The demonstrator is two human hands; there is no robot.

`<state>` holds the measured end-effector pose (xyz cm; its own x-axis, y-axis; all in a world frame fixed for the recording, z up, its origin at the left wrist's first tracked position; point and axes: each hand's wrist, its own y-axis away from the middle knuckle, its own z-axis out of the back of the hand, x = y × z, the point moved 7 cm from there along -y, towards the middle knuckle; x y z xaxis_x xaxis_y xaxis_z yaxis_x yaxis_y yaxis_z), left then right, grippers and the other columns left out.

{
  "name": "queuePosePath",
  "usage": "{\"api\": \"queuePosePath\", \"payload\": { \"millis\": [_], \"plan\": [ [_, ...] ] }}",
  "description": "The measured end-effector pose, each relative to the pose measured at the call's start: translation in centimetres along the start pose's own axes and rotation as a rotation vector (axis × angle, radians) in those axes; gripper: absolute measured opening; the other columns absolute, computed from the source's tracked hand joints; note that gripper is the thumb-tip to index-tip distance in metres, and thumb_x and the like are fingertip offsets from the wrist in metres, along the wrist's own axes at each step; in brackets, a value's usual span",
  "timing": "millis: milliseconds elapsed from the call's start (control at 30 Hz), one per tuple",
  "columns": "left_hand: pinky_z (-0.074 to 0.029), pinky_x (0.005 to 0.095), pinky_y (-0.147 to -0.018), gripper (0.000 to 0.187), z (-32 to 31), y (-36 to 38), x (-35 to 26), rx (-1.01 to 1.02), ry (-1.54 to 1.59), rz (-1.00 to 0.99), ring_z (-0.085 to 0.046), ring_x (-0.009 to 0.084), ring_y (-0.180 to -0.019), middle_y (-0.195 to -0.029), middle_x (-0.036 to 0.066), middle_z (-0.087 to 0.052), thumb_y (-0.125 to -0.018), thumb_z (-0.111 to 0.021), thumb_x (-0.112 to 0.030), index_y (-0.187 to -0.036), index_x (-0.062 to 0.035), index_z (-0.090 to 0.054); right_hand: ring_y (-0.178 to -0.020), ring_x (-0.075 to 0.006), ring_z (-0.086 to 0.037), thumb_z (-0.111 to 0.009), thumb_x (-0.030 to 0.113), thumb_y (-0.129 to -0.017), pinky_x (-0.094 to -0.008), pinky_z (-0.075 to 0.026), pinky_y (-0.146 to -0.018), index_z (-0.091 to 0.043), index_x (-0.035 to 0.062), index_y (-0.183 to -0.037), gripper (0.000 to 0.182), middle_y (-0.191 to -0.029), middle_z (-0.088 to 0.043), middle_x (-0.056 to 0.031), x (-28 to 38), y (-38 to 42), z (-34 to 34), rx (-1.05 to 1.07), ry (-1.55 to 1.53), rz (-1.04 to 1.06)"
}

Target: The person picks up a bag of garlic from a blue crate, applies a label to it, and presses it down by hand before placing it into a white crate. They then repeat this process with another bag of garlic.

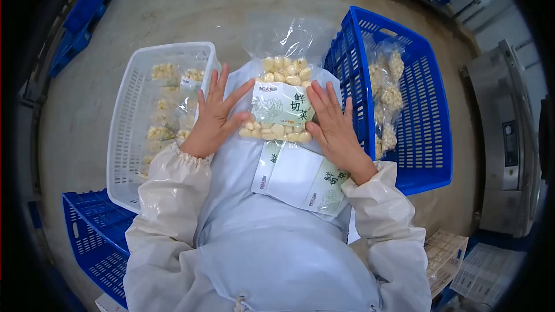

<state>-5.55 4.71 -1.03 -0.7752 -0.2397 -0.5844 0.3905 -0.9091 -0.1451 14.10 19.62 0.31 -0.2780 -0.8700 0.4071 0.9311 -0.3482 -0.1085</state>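
Head view: garlic bag (281, 99) at frame centre, lying on my lap over stack of empty printed bags (303, 178). My left hand (217, 112) open, fingers spread, pressing bag's left edge. My right hand (332, 124) open, flat against right edge. White crate (130, 98) left holds filled bags; blue crate (425, 110) right, likewise.

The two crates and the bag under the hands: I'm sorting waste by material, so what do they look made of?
White crate and blue crate: rigid moulded plastic, judging by the slotted walls. Bag: thin clear glossy film; pale pieces show through, with a printed label.
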Motion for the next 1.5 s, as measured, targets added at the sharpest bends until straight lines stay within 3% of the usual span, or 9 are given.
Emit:
{"api": "queuePosePath", "payload": {
  "millis": [267, 433, 567, 800, 933, 1133, 1233, 1400, 1500],
  "plan": [
    [-0.012, 0.0442, -0.121, 0.049, 4.0, -1.4, -4.7, -0.201, 0.264, -0.159, -0.01, 0.0324, -0.152, -0.161, 0.013, -0.025, -0.096, -0.052, -0.015, -0.144, -0.0093, -0.047, -0.149, -0.0305, -0.02, -0.055, 0.025, -0.096, -0.0641, -0.013, -0.114, -0.035, 0.0124, -0.15, 0.059, -0.159, -0.029, -0.0089, 4.4, -1.6, 3.1, -0.067, -0.022, 0.128],
    [-0.02, 0.0449, -0.119, 0.051, 4.5, -4.8, -9.0, -0.272, 0.249, -0.318, -0.02, 0.0343, -0.149, -0.156, 0.015, -0.035, -0.094, -0.056, -0.009, -0.144, -0.008, -0.046, -0.146, -0.0307, -0.026, -0.062, 0.027, -0.092, -0.0594, -0.024, -0.112, -0.038, 0.0101, -0.148, 0.064, -0.155, -0.034, -0.0117, 6.6, -3.3, -0.6, -0.093, 0.175, 0.271],
    [-0.032, 0.0427, -0.114, 0.049, 4.2, -8.7, -10.5, -0.271, 0.208, -0.401, -0.034, 0.0365, -0.142, -0.148, 0.019, -0.043, -0.092, -0.058, -0.007, -0.14, -0.0051, -0.048, -0.146, -0.032, -0.025, -0.063, 0.031, -0.09, -0.06, -0.021, -0.114, -0.036, 0.0107, -0.149, 0.069, -0.154, -0.034, -0.0123, 4.8, -2.7, -0.1, -0.071, 0.032, 0.198],
    [-0.054, 0.0448, -0.084, 0.029, 1.4, -16.8, -8.6, -0.129, -0.269, -0.07, -0.064, 0.0383, -0.104, -0.111, 0.023, -0.065, -0.079, -0.061, -0.004, -0.108, 0.0007, -0.064, -0.15, -0.0335, -0.015, -0.05, 0.046, -0.096, -0.0632, -0.005, -0.115, -0.027, 0.0107, -0.154, 0.072, -0.162, -0.022, -0.0131, 2.1, -0.7, -1.1, -0.071, 0.084, 0.11],
    [-0.054, 0.0474, -0.076, 0.009, 1.8, -19.3, -8.7, -0.147, -0.264, 0.02, -0.067, 0.0394, -0.085, -0.091, 0.019, -0.069, -0.076, -0.063, -0.005, -0.081, -0.0006, -0.069, -0.148, -0.0362, -0.02, -0.049, 0.046, -0.099, -0.0577, -0.007, -0.117, -0.026, -0.0009, -0.151, 0.074, -0.158, -0.026, -0.0195, 2.6, -0.4, 0.5, -0.149, -0.016, 0.056],
    [-0.051, 0.0428, -0.077, 0.01, 12.6, -8.5, -9.1, -0.588, -0.026, -0.306, -0.064, 0.0378, -0.086, -0.087, 0.016, -0.068, -0.079, -0.063, -0.003, -0.088, -0.0023, -0.068, -0.131, -0.0308, -0.045, -0.039, 0.035, -0.105, -0.0402, -0.031, -0.112, -0.043, -0.0074, -0.139, 0.054, -0.14, -0.049, -0.02, 1.0, 1.9, 4.1, -0.55, -0.25, -0.011],
    [-0.05, 0.0362, -0.073, 0.009, 19.5, -4.0, -6.2, -0.798, -0.083, -0.346, -0.063, 0.0286, -0.081, -0.084, 0.01, -0.067, -0.085, -0.067, -0.006, -0.094, -0.0024, -0.068, -0.129, -0.0304, -0.048, -0.039, 0.03, -0.106, -0.0401, -0.032, -0.111, -0.046, -0.0062, -0.136, 0.048, -0.136, -0.052, -0.0191, 0.5, 2.0, 5.3, -0.582, -0.314, -0.048],
    [-0.051, 0.0286, -0.081, 0.005, 25.8, -2.2, 0.2, -0.651, 0.023, -0.007, -0.061, 0.0153, -0.087, -0.097, 0.008, -0.065, -0.092, -0.061, 0.0, -0.095, 0.0008, -0.065, -0.123, -0.0285, -0.052, -0.042, 0.026, -0.105, -0.0393, -0.036, -0.107, -0.051, -0.005, -0.132, 0.042, -0.131, -0.057, -0.0172, 0.8, 1.1, 5.6, -0.575, -0.344, -0.07],
    [-0.046, 0.029, -0.073, 0.008, 25.5, -3.5, 5.4, -0.671, -0.189, -0.038, -0.06, 0.0168, -0.082, -0.086, 0.004, -0.063, -0.093, -0.062, -0.008, -0.094, -0.0012, -0.066, -0.122, -0.028, -0.053, -0.044, 0.023, -0.105, -0.0392, -0.038, -0.106, -0.052, -0.0046, -0.13, 0.039, -0.13, -0.058, -0.0169, 0.4, 0.4, 5.5, -0.557, -0.335, -0.082]
  ]
}}
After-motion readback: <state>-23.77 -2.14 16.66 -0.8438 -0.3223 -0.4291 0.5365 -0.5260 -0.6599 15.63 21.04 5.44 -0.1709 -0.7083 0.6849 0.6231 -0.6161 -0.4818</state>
